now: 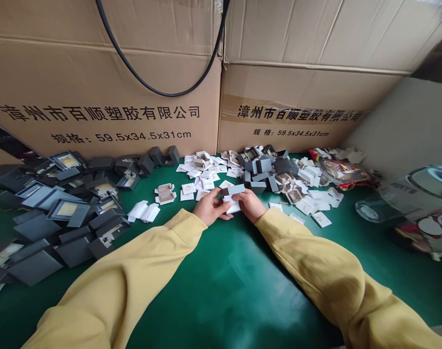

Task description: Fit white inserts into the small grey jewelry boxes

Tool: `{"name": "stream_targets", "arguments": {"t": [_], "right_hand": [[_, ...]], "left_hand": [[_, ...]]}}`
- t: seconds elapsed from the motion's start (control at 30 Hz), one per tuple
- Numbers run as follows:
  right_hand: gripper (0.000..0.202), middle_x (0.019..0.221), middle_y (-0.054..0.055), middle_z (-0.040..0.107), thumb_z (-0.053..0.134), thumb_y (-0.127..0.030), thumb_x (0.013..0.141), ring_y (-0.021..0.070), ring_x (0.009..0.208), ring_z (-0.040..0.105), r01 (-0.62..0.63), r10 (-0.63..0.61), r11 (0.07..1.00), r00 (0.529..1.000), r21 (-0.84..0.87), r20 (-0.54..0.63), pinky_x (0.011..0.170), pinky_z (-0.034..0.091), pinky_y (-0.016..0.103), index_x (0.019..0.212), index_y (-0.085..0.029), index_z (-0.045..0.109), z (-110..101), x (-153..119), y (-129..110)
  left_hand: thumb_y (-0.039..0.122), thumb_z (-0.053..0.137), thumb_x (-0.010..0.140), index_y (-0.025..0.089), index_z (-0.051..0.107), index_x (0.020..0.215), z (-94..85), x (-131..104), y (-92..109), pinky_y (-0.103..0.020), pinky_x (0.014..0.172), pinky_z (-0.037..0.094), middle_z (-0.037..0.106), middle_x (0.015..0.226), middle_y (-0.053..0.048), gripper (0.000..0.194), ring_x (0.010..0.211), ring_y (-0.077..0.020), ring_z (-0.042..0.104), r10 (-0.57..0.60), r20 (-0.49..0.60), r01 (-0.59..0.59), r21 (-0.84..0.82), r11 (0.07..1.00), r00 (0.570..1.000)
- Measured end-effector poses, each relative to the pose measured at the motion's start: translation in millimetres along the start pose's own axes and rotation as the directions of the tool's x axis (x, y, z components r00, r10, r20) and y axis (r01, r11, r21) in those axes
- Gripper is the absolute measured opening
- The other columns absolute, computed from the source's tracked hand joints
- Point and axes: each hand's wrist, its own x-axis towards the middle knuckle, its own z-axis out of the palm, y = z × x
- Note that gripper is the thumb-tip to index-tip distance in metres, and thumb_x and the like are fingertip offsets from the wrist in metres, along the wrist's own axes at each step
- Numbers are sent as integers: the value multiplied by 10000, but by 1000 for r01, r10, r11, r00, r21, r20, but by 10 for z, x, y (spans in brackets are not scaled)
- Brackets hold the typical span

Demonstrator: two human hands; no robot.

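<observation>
Near the middle of the green table, my left hand and my right hand are close together. Between them is a small dark grey box with a white piece just below it. The fingers of my left hand are closed on the white piece. My right hand grips the right side of the grey box. How the box and the white piece join is too small to tell. Small white cards and folded white inserts lie beyond and left of my hands.
Many dark grey boxes are heaped at the left. More grey boxes and white pieces lie behind my right hand. A red snack bag and a clear jar stand at the right. Cardboard cartons wall the back; a black cable hangs down.
</observation>
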Motion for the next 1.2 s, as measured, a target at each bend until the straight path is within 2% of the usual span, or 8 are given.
{"name": "stream_targets", "arguments": {"t": [0.33,0.43,0.5,0.63,0.73,0.83,0.97,1.2], "right_hand": [[107,601,-27,507,564,-261,637,102,544,459,19,-18,999,999,-31,44,497,363,229,663,-165,525,-2,-2,-1],[157,653,-34,516,583,-304,657,103,589,477,105,-105,987,994,-122,6,543,399,232,708,-184,497,7,-13,34],[197,738,-24,540,584,-320,668,108,639,493,204,-219,943,975,-262,-26,576,417,235,798,-194,507,12,-25,71],[306,879,7,539,589,-357,682,113,700,503,328,-414,762,910,-558,-32,572,430,222,929,-202,495,10,-57,109],[332,823,8,535,563,-385,718,109,668,499,363,-494,660,869,-657,-17,534,425,206,985,-201,491,6,-77,91],[277,702,-10,514,550,-405,737,97,594,471,364,-537,580,844,-729,-6,511,414,200,909,-189,526,6,-86,71],[246,693,-6,529,541,-412,751,94,580,465,363,-545,549,838,-752,6,510,414,201,837,-182,530,7,-92,67],[224,688,-3,530,520,-395,762,98,596,466,363,-561,536,828,-762,0,509,413,194,810,-176,531,6,-93,59]], "left_hand": [[454,651,656,161,414,985,-17,30,16,-302,522,556,626,724,-31,500,577,-197,656,2,-37,-4,-44,999,999],[467,657,642,157,442,963,-26,39,16,-311,515,558,617,727,-29,495,575,-190,648,-22,-54,18,-64,998,998],[465,660,637,153,468,948,-32,42,14,-321,523,563,609,737,-30,480,604,-184,642,-32,-74,28,-63,998,997],[454,655,641,158,517,925,-39,42,13,-336,539,568,592,793,-33,433,723,-189,616,-21,-126,14,-60,998,992],[447,648,647,167,536,916,-41,39,15,-336,541,558,593,825,-33,403,740,-189,601,-29,-117,22,-60,998,993],[444,643,649,162,558,854,-43,41,23,-295,531,531,593,796,-25,359,721,-179,590,-26,-121,21,-40,999,992],[443,641,645,147,560,733,-46,57,43,-218,484,463,537,654,11,319,619,-128,550,-15,-161,19,22,1000,987],[485,615,655,141,555,694,-65,107,-43,-206,452,403,514,582,15,351,539,-111,512,10,-184,17,147,989,983]]}}
